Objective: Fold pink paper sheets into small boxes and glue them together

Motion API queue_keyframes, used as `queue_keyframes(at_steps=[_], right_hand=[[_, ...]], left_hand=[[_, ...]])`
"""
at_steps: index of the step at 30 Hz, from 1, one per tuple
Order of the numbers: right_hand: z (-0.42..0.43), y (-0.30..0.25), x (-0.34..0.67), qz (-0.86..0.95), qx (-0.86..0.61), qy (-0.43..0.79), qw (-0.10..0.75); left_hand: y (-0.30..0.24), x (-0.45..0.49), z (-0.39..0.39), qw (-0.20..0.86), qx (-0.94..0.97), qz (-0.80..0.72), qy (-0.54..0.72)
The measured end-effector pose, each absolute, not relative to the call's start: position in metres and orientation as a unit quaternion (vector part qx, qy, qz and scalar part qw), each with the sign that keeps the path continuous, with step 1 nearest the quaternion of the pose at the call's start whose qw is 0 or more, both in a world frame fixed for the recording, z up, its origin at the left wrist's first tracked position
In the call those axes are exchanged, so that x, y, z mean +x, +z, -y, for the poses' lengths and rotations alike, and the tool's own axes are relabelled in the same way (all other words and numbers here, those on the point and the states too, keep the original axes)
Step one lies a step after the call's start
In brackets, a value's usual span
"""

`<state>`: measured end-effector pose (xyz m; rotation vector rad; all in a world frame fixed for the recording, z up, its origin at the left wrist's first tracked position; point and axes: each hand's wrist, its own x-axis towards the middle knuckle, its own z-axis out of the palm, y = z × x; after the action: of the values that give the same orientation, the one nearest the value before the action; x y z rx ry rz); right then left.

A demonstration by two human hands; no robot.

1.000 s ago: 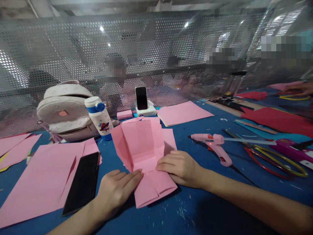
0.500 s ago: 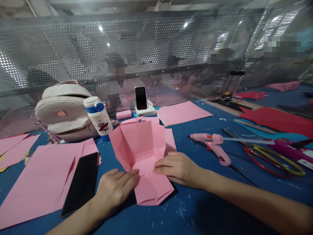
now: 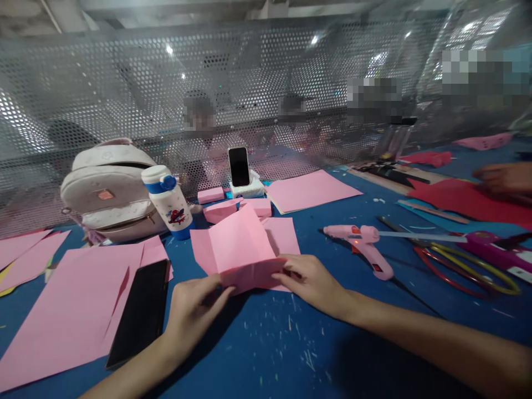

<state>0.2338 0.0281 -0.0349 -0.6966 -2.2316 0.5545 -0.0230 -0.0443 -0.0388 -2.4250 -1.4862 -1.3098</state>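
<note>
A creased piece of pink paper [image 3: 241, 241] stands half folded in front of me, with its near flap raised and its back panel upright. My left hand [image 3: 195, 310] pinches the flap's left corner between thumb and fingers. At the right end of the same flap, my right hand [image 3: 310, 282] has its thumb and fingers closed on the edge. Behind the folded paper lies another flat pink piece [image 3: 286, 233], partly covered. The pink hot glue gun [image 3: 361, 244] rests on its side to the right of my right hand, its small light glowing orange.
On the left are pink sheets [image 3: 70, 299], a black phone [image 3: 139, 310], a backpack [image 3: 112, 188] and a water bottle [image 3: 168, 205]. Scissors [image 3: 465, 271] and red sheets [image 3: 477, 202] lie right, near another person's hand [image 3: 505, 180]. A perforated metal screen [image 3: 257, 77] closes off the back.
The near flap of the pink paper has been folded up from the table, and the back panel leans differently. Both hands went with the flap. Another person's hand has appeared at far right.
</note>
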Motion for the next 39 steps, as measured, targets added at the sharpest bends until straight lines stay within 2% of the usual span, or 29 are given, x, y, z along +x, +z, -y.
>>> queue_keyframes(at_steps=[4, 9, 12, 18, 25, 27, 32, 39], right_hand=[[-0.026, -0.033, 0.231, 0.836, -0.307, 0.279, 0.360], [-0.022, -0.030, 0.229, 0.848, -0.223, 0.328, 0.352], [-0.020, -0.034, 0.229, 0.869, -0.156, 0.287, 0.372], [-0.017, -0.037, 0.231, 0.923, -0.091, 0.050, 0.369], [-0.023, -0.034, 0.238, 0.934, -0.080, -0.151, 0.314], [-0.026, -0.032, 0.239, 0.939, -0.077, -0.182, 0.283], [-0.030, -0.024, 0.241, 0.970, -0.059, -0.179, 0.155], [-0.037, -0.017, 0.248, 0.988, -0.064, -0.058, 0.130]], left_hand=[[-0.040, -0.016, 0.046, -0.093, -0.732, 0.527, -0.422], [-0.043, -0.007, 0.051, -0.186, -0.733, 0.498, -0.424], [-0.037, -0.005, 0.054, -0.134, -0.784, 0.432, -0.424], [-0.026, -0.013, 0.054, 0.119, -0.873, 0.347, -0.322], [-0.038, -0.013, 0.060, 0.255, -0.886, 0.341, -0.184], [-0.038, -0.007, 0.067, 0.266, -0.886, 0.355, -0.131], [-0.034, 0.007, 0.087, 0.205, -0.884, 0.420, -0.031], [-0.040, 0.011, 0.089, 0.150, -0.902, 0.404, -0.014]])
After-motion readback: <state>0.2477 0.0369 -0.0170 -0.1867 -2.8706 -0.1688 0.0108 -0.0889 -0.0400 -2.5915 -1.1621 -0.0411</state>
